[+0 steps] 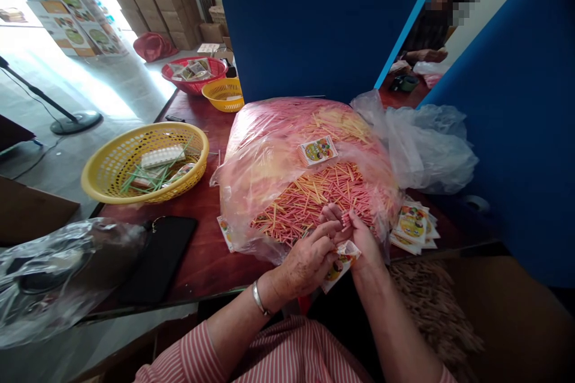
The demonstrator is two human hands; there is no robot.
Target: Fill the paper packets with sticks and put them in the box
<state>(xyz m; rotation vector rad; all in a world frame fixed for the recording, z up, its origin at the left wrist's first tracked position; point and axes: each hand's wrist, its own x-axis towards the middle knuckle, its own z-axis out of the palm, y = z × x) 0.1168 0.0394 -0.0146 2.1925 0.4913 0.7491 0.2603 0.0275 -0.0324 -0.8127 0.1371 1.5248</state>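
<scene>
My left hand, with a silver bracelet at the wrist, pinches the edge of a small printed packet. The packet tilts beside my right palm, and its upper end looks parted. My right hand is curled, holding a short bundle of pink sticks between thumb and fingers. Just beyond both hands is a large clear plastic bag, torn open and full of loose pink and yellow sticks. Another printed packet lies on top of the bag.
A stack of printed packets lies right of the bag. On the left are a yellow basket with green sticks and boxes, and a black flat case. Blue partitions rise behind the table. A person sits beyond the gap.
</scene>
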